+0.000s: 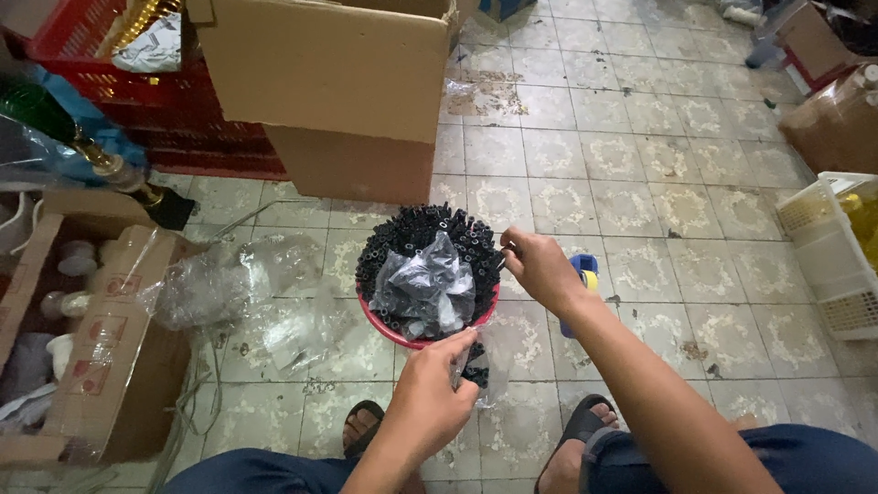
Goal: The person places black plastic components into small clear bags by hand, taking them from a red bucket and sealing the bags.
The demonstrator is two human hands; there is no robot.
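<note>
The left hand [430, 398] was pinched shut on a small clear plastic bag [477, 364] with a few short black plastic tubes [474, 373] inside, held just below the rim of the round red plastic bowl [393, 329]. The right hand [540, 267] was closed at the bowl's right edge, fingertips pressed together at the tube ends; whether it gripped a tube there I could not tell, as the thing between the fingers was too small to make out.

The bowl stood on the tiled floor [640, 183] between the person's knees and was packed with upright black tubes [412, 233], open ends up. A crumpled clear bag holding more black tubes [425, 288] lay on top of them, covering the middle of the pile.

Behind the right wrist lay a blue and yellow tool [583, 270], mostly hidden by the arm. Loose clear plastic wrapping [219, 284] was strewn on the floor left of the bowl. Beyond the bowl stood a large brown cardboard box [338, 82], and behind that a red plastic crate [110, 82], cut off at the top. At the left edge an open cardboard carton [101, 366] held pale rounded items, unclear in the dimness. A white plastic basket [837, 256] with yellow contents was cut off at the right edge. The person's sandalled feet [585, 425] showed below the hands.
</note>
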